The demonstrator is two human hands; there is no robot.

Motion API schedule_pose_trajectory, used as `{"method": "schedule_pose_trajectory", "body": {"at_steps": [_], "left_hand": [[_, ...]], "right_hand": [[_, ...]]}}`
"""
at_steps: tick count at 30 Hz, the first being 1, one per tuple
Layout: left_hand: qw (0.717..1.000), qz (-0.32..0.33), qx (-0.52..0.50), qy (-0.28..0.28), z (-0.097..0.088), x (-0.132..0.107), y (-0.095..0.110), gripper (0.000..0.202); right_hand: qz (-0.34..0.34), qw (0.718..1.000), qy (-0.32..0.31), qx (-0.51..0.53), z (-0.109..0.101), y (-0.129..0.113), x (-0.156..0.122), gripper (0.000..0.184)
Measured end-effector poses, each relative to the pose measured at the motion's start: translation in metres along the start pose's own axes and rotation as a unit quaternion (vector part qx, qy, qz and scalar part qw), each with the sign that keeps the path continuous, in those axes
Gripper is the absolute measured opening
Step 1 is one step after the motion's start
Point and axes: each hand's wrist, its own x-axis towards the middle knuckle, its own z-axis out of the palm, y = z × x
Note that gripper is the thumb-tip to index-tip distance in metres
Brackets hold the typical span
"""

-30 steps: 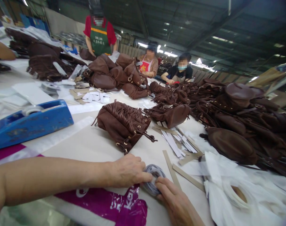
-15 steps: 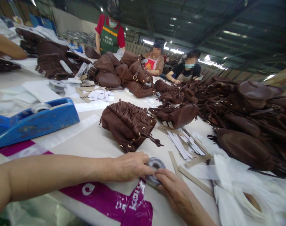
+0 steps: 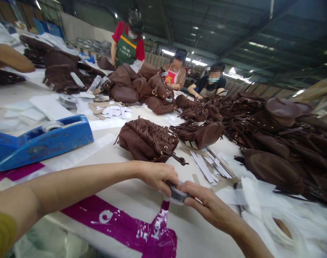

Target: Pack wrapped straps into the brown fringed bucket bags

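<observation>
Both of my hands meet low in the middle of the view, lifted a little above the pale table (image 3: 120, 157). My left hand (image 3: 158, 176) and my right hand (image 3: 206, 204) pinch a small grey roll of tape (image 3: 176, 194) between their fingertips, one on each side. A brown fringed bag (image 3: 147, 139) lies just beyond my hands. A white and magenta plastic bag (image 3: 142, 233) lies flat under my left forearm.
A blue tape dispenser (image 3: 42, 141) sits at the left. Paper and card strips (image 3: 206, 165) lie right of the fringed bag, with crumpled white wrapping (image 3: 282, 215) at lower right. Several brown bags (image 3: 282, 139) are heaped along the right. Three people (image 3: 128, 46) work at the far end.
My hands have lifted the grey roll off the table and tilted it edge-on. The view has shifted slightly, so the bags sit a little higher and further right.
</observation>
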Motion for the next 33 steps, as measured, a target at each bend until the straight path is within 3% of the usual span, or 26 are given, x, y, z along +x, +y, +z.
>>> {"method": "schedule_pose_trajectory", "body": {"at_steps": [6,9,12,14,17,20,22,28,31,33], "left_hand": [[0.994,-0.066,-0.089,0.012,-0.019,0.005,-0.006,0.008],[0.977,-0.107,-0.165,0.082,-0.027,-0.001,-0.002,0.003],[0.943,-0.139,-0.248,0.172,-0.029,-0.01,0.006,0.009],[0.92,-0.148,-0.298,0.208,-0.028,-0.014,0.01,0.014],[0.88,-0.156,-0.386,0.226,-0.022,-0.014,0.011,0.024],[0.833,-0.168,-0.464,0.25,-0.012,-0.008,0.006,0.031],[0.809,-0.167,-0.494,0.271,-0.004,-0.003,0.001,0.032],[0.738,-0.151,-0.588,0.294,0.005,0.005,-0.009,0.035],[0.692,-0.128,-0.637,0.316,0.002,0.005,-0.012,0.038],[0.677,-0.112,-0.648,0.331,0.002,0.005,-0.014,0.038]], "right_hand": [[0.045,0.998,0.035,-0.016,-0.027,-0.008,0.02,0.022],[0.092,0.987,0.128,-0.039,-0.052,-0.009,0.02,0.026],[0.176,0.952,0.225,-0.106,-0.069,-0.008,0.009,0.029],[0.255,0.935,0.2,-0.144,-0.065,-0.004,0.0,0.026],[0.359,0.905,0.145,-0.177,-0.035,0.007,-0.006,0.021],[0.414,0.874,0.158,-0.199,0.0,0.025,-0.002,0.01],[0.443,0.857,0.17,-0.2,0.011,0.039,0.004,0.013],[0.473,0.853,0.165,-0.149,-0.002,0.067,0.018,0.015],[0.451,0.862,0.179,-0.146,-0.004,0.064,0.019,0.019],[0.419,0.868,0.212,-0.16,-0.003,0.058,0.015,0.012]]}}
